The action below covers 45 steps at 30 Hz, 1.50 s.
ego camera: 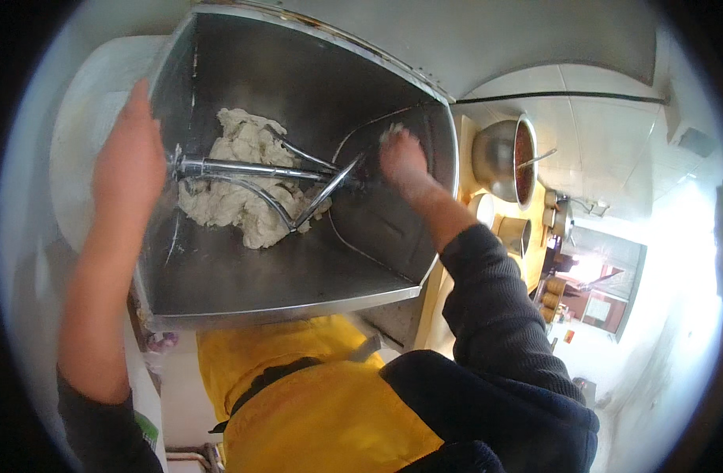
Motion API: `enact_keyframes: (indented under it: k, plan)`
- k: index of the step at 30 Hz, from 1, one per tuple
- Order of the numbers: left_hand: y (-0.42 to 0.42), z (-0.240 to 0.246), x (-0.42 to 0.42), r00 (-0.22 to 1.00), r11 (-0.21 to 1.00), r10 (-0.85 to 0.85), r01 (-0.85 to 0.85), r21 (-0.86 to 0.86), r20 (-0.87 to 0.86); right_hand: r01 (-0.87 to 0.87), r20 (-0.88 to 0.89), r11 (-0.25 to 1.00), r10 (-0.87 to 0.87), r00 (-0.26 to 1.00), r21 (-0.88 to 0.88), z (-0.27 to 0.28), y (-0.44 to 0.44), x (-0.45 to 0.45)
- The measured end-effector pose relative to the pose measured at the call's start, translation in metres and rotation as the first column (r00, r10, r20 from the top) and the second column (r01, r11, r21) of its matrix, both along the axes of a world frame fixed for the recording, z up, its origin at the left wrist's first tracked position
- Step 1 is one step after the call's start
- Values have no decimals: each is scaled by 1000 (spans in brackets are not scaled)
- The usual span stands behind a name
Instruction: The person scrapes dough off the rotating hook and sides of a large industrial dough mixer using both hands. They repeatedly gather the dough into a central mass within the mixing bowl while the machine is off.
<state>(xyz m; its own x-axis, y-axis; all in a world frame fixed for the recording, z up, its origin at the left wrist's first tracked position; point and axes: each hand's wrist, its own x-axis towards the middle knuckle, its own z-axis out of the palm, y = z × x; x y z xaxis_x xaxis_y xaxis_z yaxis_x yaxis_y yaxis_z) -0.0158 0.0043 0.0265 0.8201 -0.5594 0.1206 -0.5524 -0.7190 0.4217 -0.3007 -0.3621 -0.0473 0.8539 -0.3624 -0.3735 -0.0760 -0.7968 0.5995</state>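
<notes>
A pale, lumpy mass of dough (249, 210) lies in the steel tub of a dough mixer (290, 269). It sits around and beneath the shiny mixing shaft (255, 168) and its bent bars, towards the tub's left end. My left hand (131, 159) is at the left wall, its fingers pointing away from me; whether they grip the rim is hidden. Inside the tub at the right end is my right hand (404, 155), apart from the dough, with curled fingers. Whitish bits show at its blurred fingertips, and I cannot tell whether it holds something.
Right of the mixer, a wooden worktop (535, 236) carries a large metal bowl (496, 159) of reddish contents with a utensil in it. A metal pot (512, 232) and a white bowl (482, 208) stand nearby. A white rounded container (83, 130) is beyond my left hand.
</notes>
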Motion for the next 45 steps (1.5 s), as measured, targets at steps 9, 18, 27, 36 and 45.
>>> enact_keyframes:
  k: [9,18,27,36,45]
  plan:
    - [-6,10,-1,993,999,47,-46,18,-104,265,-645,880,59,762,394,-31,71,-59]
    - [-8,8,0,997,999,34,-33,13,-63,59,-248,998,-48,968,37,-25,60,-1]
    - [-9,19,-2,992,999,52,-50,22,-119,623,-301,657,-546,781,424,-42,82,-28]
    - [-8,14,-2,995,997,42,-36,67,-93,306,392,481,-866,311,821,-149,111,-23]
    - [-3,3,3,999,985,36,-42,165,40,330,124,443,-732,669,833,-128,127,8]
